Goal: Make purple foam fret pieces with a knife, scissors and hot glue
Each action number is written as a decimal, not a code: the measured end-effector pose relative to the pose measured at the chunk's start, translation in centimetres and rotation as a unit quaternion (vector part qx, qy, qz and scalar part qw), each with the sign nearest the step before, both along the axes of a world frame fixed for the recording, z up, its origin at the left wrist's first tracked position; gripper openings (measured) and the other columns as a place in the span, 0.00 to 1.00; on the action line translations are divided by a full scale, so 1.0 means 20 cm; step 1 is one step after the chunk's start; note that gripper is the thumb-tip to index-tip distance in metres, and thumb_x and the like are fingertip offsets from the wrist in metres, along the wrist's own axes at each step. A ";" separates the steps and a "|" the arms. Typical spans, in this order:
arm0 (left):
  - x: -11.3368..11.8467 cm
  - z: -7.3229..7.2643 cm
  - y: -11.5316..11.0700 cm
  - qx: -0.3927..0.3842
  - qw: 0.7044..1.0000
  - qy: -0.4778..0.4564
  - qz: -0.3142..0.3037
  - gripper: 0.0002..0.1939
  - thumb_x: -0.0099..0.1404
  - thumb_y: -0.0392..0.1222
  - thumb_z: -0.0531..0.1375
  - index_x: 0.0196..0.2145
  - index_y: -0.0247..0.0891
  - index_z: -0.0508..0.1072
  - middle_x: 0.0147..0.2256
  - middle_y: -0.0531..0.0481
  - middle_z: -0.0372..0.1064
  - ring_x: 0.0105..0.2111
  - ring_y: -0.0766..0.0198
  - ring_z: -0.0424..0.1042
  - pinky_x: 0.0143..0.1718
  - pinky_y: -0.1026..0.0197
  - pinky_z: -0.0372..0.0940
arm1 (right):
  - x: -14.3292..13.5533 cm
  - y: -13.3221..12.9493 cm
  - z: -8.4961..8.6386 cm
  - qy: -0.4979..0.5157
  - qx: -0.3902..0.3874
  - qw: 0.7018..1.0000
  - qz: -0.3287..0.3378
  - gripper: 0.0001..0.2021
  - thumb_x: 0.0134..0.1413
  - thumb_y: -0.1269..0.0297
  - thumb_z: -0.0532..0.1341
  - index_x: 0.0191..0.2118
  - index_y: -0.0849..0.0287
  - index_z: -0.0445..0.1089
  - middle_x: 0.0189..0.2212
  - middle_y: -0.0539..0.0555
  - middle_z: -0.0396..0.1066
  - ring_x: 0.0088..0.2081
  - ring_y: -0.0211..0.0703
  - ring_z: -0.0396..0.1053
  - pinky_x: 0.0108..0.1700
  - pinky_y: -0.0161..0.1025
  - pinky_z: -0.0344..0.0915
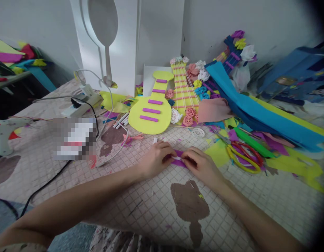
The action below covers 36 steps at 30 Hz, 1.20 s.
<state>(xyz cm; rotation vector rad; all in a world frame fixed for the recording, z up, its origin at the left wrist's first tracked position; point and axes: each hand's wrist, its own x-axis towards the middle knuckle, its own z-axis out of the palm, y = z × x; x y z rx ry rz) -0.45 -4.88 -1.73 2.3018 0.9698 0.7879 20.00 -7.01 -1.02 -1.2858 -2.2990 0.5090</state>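
Observation:
My left hand [159,157] is closed, its fingertips pinching one end of a small white rolled stick [177,158]. At the other end of it, my right hand [201,163] pinches too, with its fingers curled. The stick lies along a strip of purple crepe paper [179,153], which shows above and below it between the hands. Just beyond my left hand is a small white piece [155,140]. Behind the hands lies a yellow guitar shape [151,120] with several purple bars across it. The fingertips partly hide the stick's ends.
Yellow-handled scissors [242,164] and red-handled scissors [252,154] lie at the right among paper scraps. A decorated yellow piece with strings [181,84] leans behind. A glue gun [3,136], a power strip [75,106] and cables occupy the left. White boards [125,45] stand against the wall.

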 end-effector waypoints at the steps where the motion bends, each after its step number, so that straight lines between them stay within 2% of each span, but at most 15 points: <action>1: 0.00 0.00 0.00 0.008 1.000 0.006 -0.001 0.05 0.61 0.34 0.57 0.34 0.35 0.73 0.35 0.46 0.70 0.38 0.60 0.66 0.43 0.57 0.60 | 0.00 0.00 0.00 -0.004 -0.001 1.000 0.000 0.07 0.57 0.72 0.53 0.34 0.56 0.66 0.33 0.52 0.68 0.34 0.40 0.67 0.38 0.37 0.65; 9: 0.00 0.01 0.00 0.049 0.996 0.075 -0.014 0.08 0.65 0.36 0.54 0.35 0.36 0.73 0.35 0.46 0.69 0.39 0.60 0.65 0.42 0.58 0.59 | 0.00 -0.01 -0.02 -0.013 0.005 1.000 0.010 0.06 0.57 0.70 0.52 0.36 0.55 0.65 0.34 0.53 0.68 0.34 0.42 0.68 0.38 0.39 0.66; 14: 0.00 -0.01 0.00 0.042 0.997 0.064 -0.008 0.08 0.65 0.36 0.53 0.38 0.36 0.72 0.37 0.45 0.70 0.40 0.60 0.65 0.42 0.57 0.59 | 0.01 -0.03 0.00 -0.022 0.009 0.999 0.027 0.11 0.54 0.68 0.56 0.44 0.54 0.63 0.40 0.55 0.66 0.37 0.43 0.69 0.35 0.38 0.67; 17: 0.00 -0.02 0.01 0.037 0.998 0.057 -0.010 0.07 0.65 0.36 0.54 0.39 0.36 0.71 0.37 0.46 0.70 0.40 0.60 0.66 0.42 0.57 0.59 | 0.02 -0.04 0.01 -0.035 0.003 0.999 0.035 0.12 0.53 0.69 0.56 0.45 0.54 0.62 0.41 0.55 0.65 0.36 0.42 0.69 0.34 0.38 0.67; 23: -0.01 0.00 0.02 0.037 0.998 0.045 -0.025 0.08 0.65 0.35 0.53 0.35 0.36 0.73 0.34 0.46 0.70 0.38 0.61 0.66 0.41 0.59 0.59 | 0.02 -0.03 0.01 -0.050 0.021 0.998 0.039 0.11 0.55 0.72 0.53 0.44 0.55 0.62 0.39 0.54 0.66 0.39 0.43 0.68 0.40 0.40 0.67; 25: -0.02 0.01 0.02 0.032 0.998 0.040 -0.038 0.08 0.64 0.40 0.55 0.36 0.36 0.73 0.34 0.46 0.69 0.38 0.60 0.66 0.41 0.58 0.59 | 0.02 -0.03 0.00 -0.054 0.027 0.997 0.040 0.10 0.56 0.73 0.52 0.43 0.55 0.62 0.39 0.54 0.67 0.39 0.43 0.68 0.41 0.41 0.67; 27: -0.03 0.02 0.02 0.029 0.997 0.042 -0.054 0.12 0.61 0.47 0.59 0.38 0.36 0.73 0.35 0.45 0.69 0.39 0.59 0.66 0.42 0.58 0.59 | 0.02 -0.03 0.00 -0.057 0.028 0.997 0.041 0.10 0.56 0.73 0.52 0.42 0.55 0.63 0.39 0.54 0.67 0.39 0.43 0.68 0.42 0.41 0.67; 29: -0.04 0.03 0.03 0.030 0.996 0.054 -0.064 0.16 0.57 0.49 0.62 0.40 0.36 0.72 0.36 0.45 0.69 0.40 0.58 0.66 0.43 0.58 0.59 | 0.02 -0.03 0.00 -0.057 0.029 0.997 0.041 0.10 0.56 0.73 0.52 0.42 0.55 0.63 0.39 0.54 0.67 0.40 0.43 0.69 0.42 0.41 0.67; 33: -0.03 0.01 0.03 0.048 0.995 0.076 -0.052 0.07 0.62 0.39 0.58 0.38 0.36 0.72 0.38 0.46 0.70 0.40 0.61 0.66 0.44 0.59 0.58 | 0.03 -0.04 -0.01 -0.053 0.023 0.998 0.037 0.09 0.57 0.70 0.53 0.43 0.55 0.63 0.39 0.54 0.67 0.39 0.43 0.69 0.40 0.40 0.67; 36: -0.02 0.00 0.03 0.058 0.995 0.076 -0.034 0.06 0.64 0.36 0.55 0.36 0.36 0.72 0.36 0.47 0.70 0.39 0.62 0.66 0.44 0.59 0.58 | 0.03 -0.04 -0.02 -0.045 0.012 0.998 0.035 0.09 0.56 0.67 0.56 0.44 0.55 0.62 0.38 0.54 0.66 0.38 0.43 0.68 0.38 0.39 0.66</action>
